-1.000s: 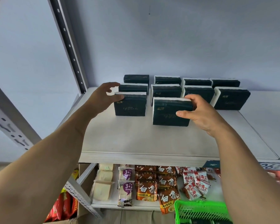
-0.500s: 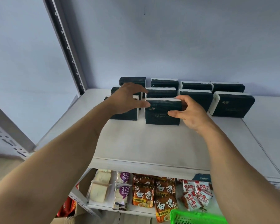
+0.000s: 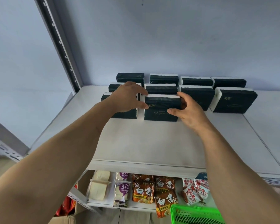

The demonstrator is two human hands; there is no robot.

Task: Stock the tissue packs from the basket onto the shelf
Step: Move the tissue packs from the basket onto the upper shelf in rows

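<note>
Several dark green tissue packs stand upright in rows on the white top shelf (image 3: 152, 143). The front pack of the second column (image 3: 160, 109) stands between my two hands. My left hand (image 3: 128, 98) has thumb and fingers on that pack's left edge and covers part of the front-left pack (image 3: 124, 114). My right hand (image 3: 187, 110) grips the pack's right side, thumb on its front face. The rightmost front pack (image 3: 233, 101) stands apart at the right. A corner of the green basket (image 3: 196, 215) shows at the bottom.
A grey slotted upright (image 3: 58, 44) rises at the shelf's back left corner, with the wall right behind the packs. The lower shelf holds bread packs (image 3: 99, 186), biscuit packs (image 3: 122, 191) and orange noodle bags (image 3: 153, 191). Bare shelf lies in front of and right of the packs.
My left hand moved right from the front-left pack onto the left edge of the middle front pack. The right hand kept hold of that pack, which slid back a little toward its row.
</note>
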